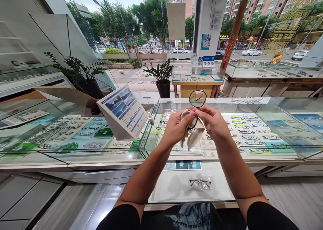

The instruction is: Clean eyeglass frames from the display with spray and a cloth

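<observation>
Above the glass counter, both my hands meet around a pair of dark-rimmed eyeglasses (197, 99). One round lens points upward past my fingers, and the other is partly hidden by a cloth. My left hand (176, 127) is closed on the beige cleaning cloth (194, 138), which is folded against the lower lens and hangs below the fingers. With thumb and fingers pinched near the bridge, my right hand (211, 120) grips the eyeglasses. The exact finger contact behind the frame is hidden.
Rows of spectacles lie in the glass display case (148, 149). A calendar stand (123, 112) and a small spray bottle (150, 119) stand on it to the left. Nearer me, bagged eyeglasses (200, 184) lie on a pulled-out white shelf (174, 189). A potted plant (163, 76) stands beyond.
</observation>
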{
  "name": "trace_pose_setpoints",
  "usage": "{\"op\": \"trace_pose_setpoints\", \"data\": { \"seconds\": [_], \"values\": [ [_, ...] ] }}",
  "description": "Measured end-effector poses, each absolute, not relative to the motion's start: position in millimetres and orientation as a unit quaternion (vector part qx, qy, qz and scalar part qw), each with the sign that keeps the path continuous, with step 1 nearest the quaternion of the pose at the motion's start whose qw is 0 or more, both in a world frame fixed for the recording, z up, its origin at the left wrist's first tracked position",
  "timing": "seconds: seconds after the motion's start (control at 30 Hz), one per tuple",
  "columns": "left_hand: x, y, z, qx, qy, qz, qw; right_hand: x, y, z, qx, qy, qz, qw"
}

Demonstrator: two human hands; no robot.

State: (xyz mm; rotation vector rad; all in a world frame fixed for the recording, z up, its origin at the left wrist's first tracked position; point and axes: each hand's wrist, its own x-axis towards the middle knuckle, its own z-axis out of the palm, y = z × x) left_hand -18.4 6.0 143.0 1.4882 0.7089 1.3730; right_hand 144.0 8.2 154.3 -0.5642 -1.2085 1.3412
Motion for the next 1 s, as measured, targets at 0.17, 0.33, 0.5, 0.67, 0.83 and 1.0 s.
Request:
{"op": "trace_pose_setpoints", "data": {
  "seconds": [0.17, 0.33, 0.5, 0.67, 0.83, 1.0],
  "values": [
    [-29, 9, 148, 0.648, 0.269, 0.52, 0.488, 143, 9, 153, -0.25, -0.512, 0.578, 0.584],
    [-43, 6, 154, 0.697, 0.223, 0.464, 0.499, 144, 7, 155, -0.237, -0.509, 0.588, 0.582],
    [-41, 0, 148, 0.667, 0.212, 0.474, 0.535, 143, 1, 159, -0.228, -0.519, 0.578, 0.586],
    [-32, 1, 139, 0.658, 0.243, 0.514, 0.494, 143, -1, 159, -0.232, -0.524, 0.575, 0.584],
    [-22, 9, 133, 0.648, 0.277, 0.573, 0.417, 144, 4, 152, -0.23, -0.553, 0.549, 0.583],
    [-25, 20, 130, 0.647, 0.275, 0.576, 0.416, 142, 11, 148, -0.232, -0.547, 0.542, 0.594]
  ]
}}
